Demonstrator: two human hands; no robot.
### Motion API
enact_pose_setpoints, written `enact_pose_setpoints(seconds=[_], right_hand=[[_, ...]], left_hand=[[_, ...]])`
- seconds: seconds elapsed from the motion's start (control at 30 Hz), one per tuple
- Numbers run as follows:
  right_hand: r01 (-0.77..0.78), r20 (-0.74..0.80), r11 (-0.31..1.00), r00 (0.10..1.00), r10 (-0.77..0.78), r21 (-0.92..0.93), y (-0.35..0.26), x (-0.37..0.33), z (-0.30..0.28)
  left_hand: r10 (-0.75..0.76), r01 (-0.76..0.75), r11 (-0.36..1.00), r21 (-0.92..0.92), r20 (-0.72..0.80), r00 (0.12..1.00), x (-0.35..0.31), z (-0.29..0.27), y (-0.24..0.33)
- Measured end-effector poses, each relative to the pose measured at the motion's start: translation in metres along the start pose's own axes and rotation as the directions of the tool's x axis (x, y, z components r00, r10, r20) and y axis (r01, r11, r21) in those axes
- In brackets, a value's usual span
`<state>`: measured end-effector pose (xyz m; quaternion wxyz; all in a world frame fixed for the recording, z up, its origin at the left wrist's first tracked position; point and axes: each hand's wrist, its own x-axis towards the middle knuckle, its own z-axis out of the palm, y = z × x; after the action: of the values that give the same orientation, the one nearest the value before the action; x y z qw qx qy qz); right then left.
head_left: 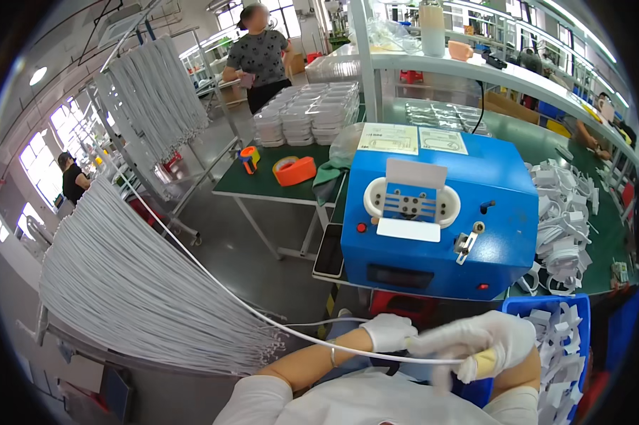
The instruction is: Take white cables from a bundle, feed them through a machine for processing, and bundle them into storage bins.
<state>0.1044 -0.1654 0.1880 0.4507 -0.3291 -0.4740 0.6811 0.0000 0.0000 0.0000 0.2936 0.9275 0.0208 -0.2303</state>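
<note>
Hands gloved white, close together low in view: left hand (389, 331) pinches white cable (213, 282), right hand (483, 343) closed on same cable. Cable runs from hanging bundle (128, 297) at left. Blue machine (440, 219) on green tabletop (263, 183) ahead.

White glove on left hand (389, 331), white glove on right hand (486, 343), white short sleeves

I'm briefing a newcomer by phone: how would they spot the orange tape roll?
Start at the big blue machine on the green table. Look left, past the crumpled green cloth, to the table's near corner. The orange tape roll lies flat there, wider than the small upright orange-and-blue tape dispenser on its left.
</note>
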Motion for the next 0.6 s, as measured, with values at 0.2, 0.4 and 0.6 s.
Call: enact_pose_setpoints(seconds=[0.2,0.4,0.6], right_hand=[[-0.048,-0.311,0.980,0.950,-0.015,-0.193,0.052,-0.064,-0.046],[0.857,-0.640,0.444,0.499,-0.584,0.262,0.146,-0.117,-0.090],[0.155,-0.916,0.912,0.078,-0.395,-0.380,0.151,-0.123,-0.108]], left_hand=[[0.574,-0.789,0.612,-0.043,-0.662,0.482,-0.086,-0.062,0.020],[0.044,-0.969,0.009,-0.247,-0.968,0.247,-0.120,-0.048,-0.035],[-0.152,-0.873,-0.351,-0.338,-0.900,0.410,-0.119,-0.018,-0.056]])
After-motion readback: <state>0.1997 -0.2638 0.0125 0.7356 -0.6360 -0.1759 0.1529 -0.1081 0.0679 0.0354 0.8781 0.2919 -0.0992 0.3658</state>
